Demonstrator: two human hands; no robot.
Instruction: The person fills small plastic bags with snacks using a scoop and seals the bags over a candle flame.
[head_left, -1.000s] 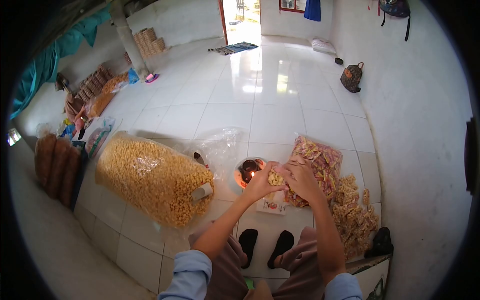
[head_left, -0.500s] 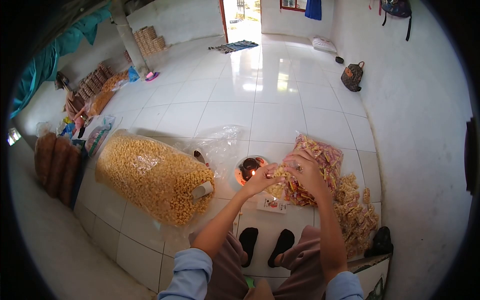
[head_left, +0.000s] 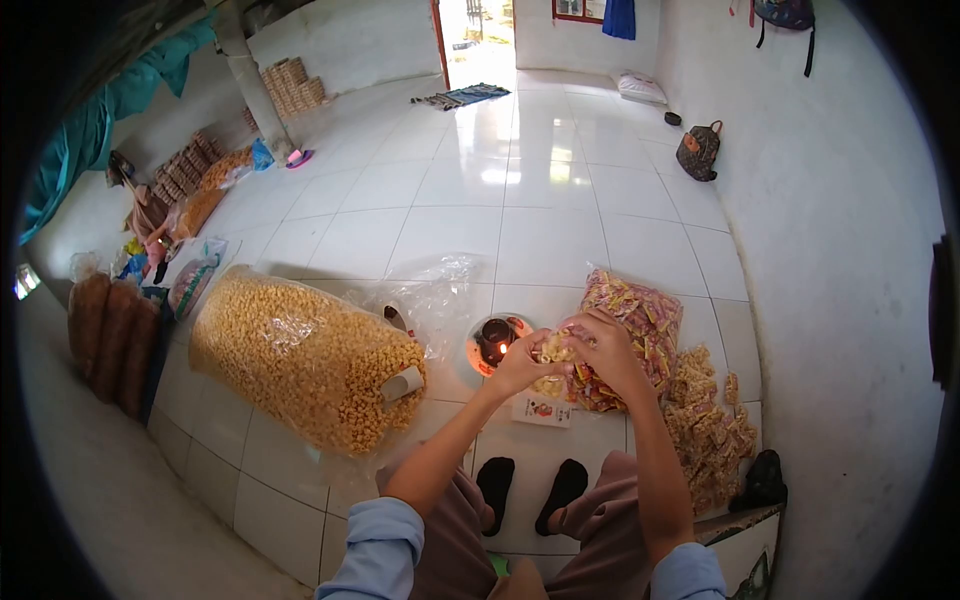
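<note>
In front of me, a small clear plastic bag of pale yellow snack puffs point(head_left: 555, 349) is held up between both hands. My left hand point(head_left: 522, 366) is closed on its left side. My right hand point(head_left: 606, 348) has its fingers pinched at the bag's upper right edge. Just left of them a small flame burns by a dark tin point(head_left: 494, 336) on a round patterned plate point(head_left: 476, 362). Behind my right hand lies a large clear bag of red and yellow wrapped packets point(head_left: 645, 320). A white printed box point(head_left: 542, 411) rests on the floor below my hands.
At left a huge clear sack of yellow puffs point(head_left: 290, 350) lies with a white cup point(head_left: 402, 384) in its mouth. Filled small bags point(head_left: 705, 430) are piled at right. Crumpled plastic point(head_left: 435, 290) lies behind the plate. Another person point(head_left: 150, 215) sits far left.
The small bag and both hands have shifted slightly left, nearer the flame. The camera view has turned a little. Both hands keep hold of the bag.
</note>
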